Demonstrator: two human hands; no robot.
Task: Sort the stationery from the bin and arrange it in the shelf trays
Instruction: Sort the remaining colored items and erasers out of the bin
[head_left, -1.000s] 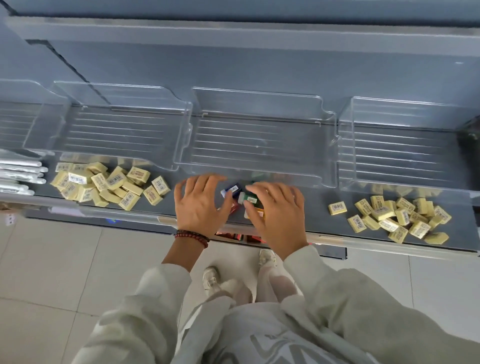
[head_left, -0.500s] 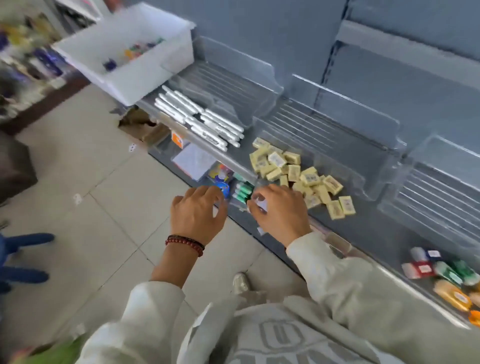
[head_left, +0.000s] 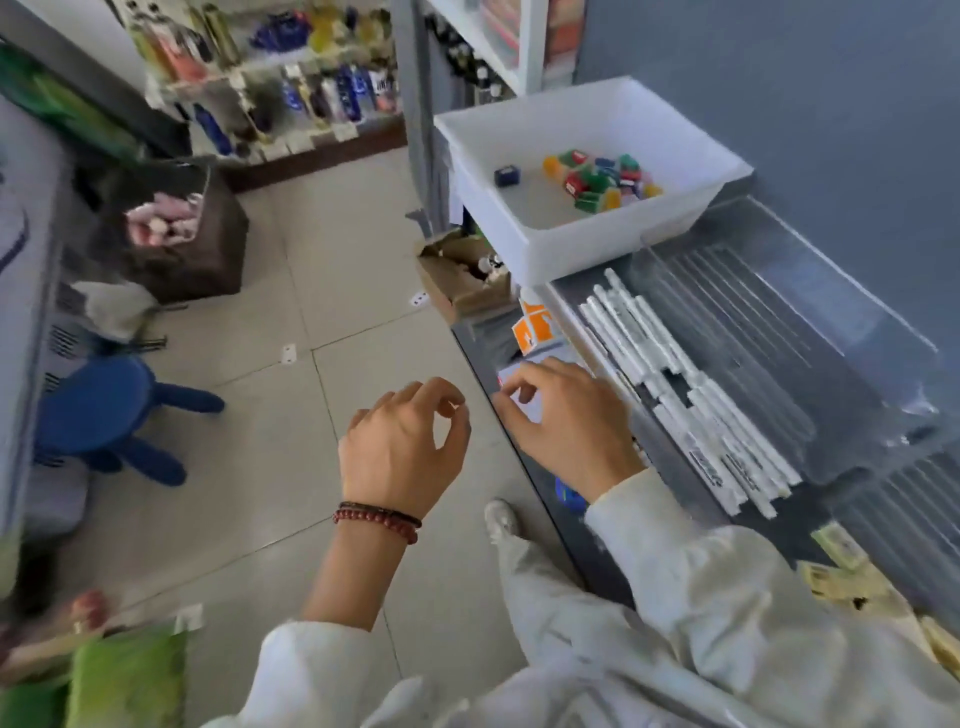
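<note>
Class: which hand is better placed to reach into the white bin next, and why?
Probably right. The right hand is at the shelf edge, in line with the white bin; the left hand hangs over the floor.

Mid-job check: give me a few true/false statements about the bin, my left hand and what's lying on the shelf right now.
1. The white bin holds small coloured items. True.
2. The left hand has a grip on a pen. False: it holds nothing, its fingers loosely curled above the floor.
3. White pens lie on the shelf in front of a clear tray. True.
4. The blue stool stands on the shelf. False: it stands on the floor.
5. The yellow erasers lie in the white bin. False: they lie on the shelf, at lower right.
</note>
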